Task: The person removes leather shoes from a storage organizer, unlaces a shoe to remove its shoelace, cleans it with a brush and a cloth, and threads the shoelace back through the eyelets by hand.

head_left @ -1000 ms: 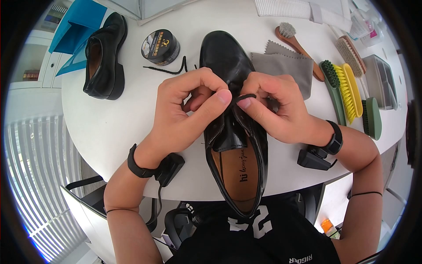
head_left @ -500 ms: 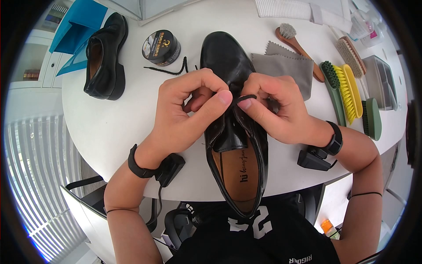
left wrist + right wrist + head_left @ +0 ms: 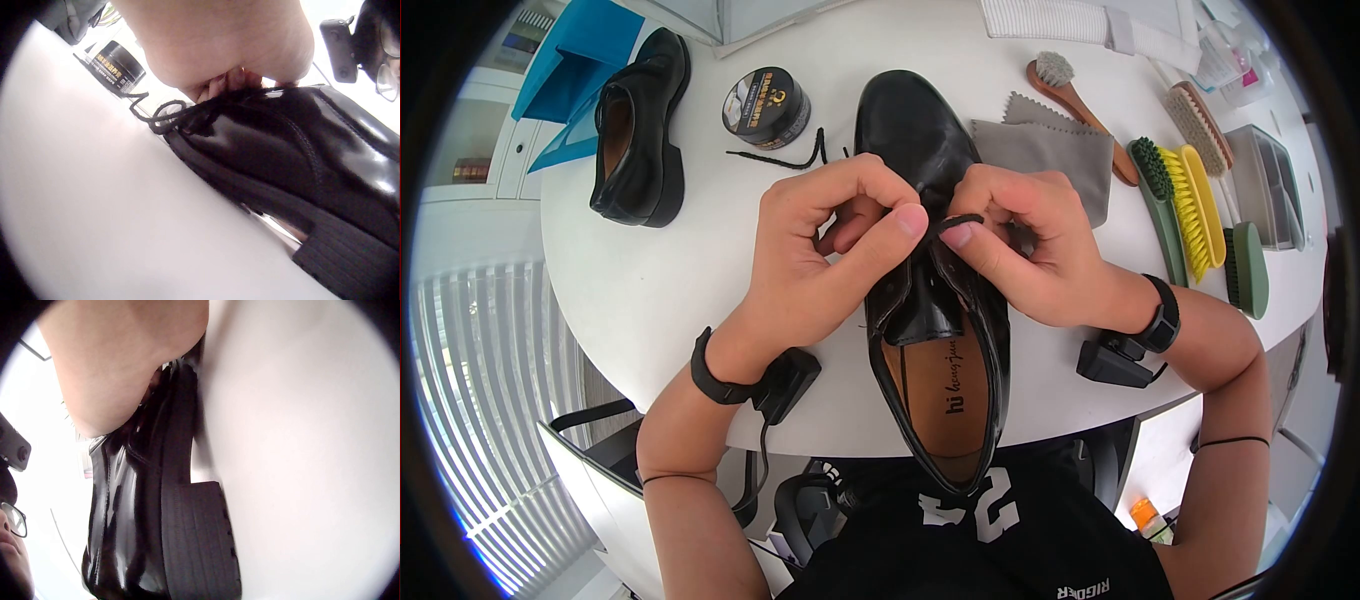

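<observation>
A black leather shoe (image 3: 915, 125) lies toe away from the body in the middle of the head view, its tan insole (image 3: 945, 400) showing. Over its lacing area, the left hand (image 3: 825, 250) has thumb and forefinger pinched together at the black lace. Close beside it the right hand (image 3: 1035, 240) pinches the lace (image 3: 962, 220), a short piece of which crosses its thumb. In the left wrist view a lace loop (image 3: 164, 119) hangs at the shoe's side (image 3: 262, 144). The right wrist view shows the shoe's heel (image 3: 200, 537); the fingertips there are mostly hidden.
A second black shoe (image 3: 640, 130) and a round tin (image 3: 766, 108) stand at the left, with a loose lace end (image 3: 785, 160) below the tin. To the right lie a grey cloth (image 3: 1050, 160), a wooden-handled brush (image 3: 1090, 115), a yellow brush (image 3: 1195, 210) and a clear box (image 3: 1265, 185).
</observation>
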The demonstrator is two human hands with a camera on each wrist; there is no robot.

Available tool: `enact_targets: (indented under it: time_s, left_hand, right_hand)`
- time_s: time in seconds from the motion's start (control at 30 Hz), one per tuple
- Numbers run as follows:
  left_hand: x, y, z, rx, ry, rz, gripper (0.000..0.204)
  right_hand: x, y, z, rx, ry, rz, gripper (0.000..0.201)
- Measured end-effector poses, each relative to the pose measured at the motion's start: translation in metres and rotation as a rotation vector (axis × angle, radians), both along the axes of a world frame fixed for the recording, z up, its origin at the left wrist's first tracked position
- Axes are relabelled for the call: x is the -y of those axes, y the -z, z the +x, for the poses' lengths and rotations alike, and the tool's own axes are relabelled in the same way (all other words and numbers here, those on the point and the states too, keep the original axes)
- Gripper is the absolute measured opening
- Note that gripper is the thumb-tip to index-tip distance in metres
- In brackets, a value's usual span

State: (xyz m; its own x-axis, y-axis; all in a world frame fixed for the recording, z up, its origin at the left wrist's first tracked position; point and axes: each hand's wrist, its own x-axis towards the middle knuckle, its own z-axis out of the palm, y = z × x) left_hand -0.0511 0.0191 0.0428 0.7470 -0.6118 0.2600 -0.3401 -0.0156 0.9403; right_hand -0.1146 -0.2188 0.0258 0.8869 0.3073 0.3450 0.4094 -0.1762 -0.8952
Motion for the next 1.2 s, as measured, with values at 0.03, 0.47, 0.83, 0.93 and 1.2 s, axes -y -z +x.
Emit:
enact_targets:
  time_s: [0.03,0.47,0.83,0.93,1.2]
  left_hand:
    - [0.0002,0.0003,0.0001,0.002,-0.001,-0.002,0.011]
    - [-0.0002,-0.0006,0.0002,0.012,-0.015,0.017,0.012]
    - [0.0008,-0.001,0.0002,0.019,-0.013,0.005,0.011]
    - [0.0008,-0.0002,0.0004,0.029,-0.013,0.003,0.01]
    - [0.0,-0.0006,0.0012,0.033,-0.01,0.01,0.01]
  right_hand:
    - [0.0002,-0.0003,-0.0001,-0.007,0.0,-0.006,0.013]
    - [-0.0045,0.0045,0.0022,0.049,0.033,0.06,0.015]
    - [-0.0059,0.0024,0.0013,0.022,0.032,0.09,0.017]
    - [-0.0054,0.002,0.0011,0.035,0.039,0.068,0.018]
    - [0.0007,0.0009,0.0014,0.02,-0.005,-0.009,0.012]
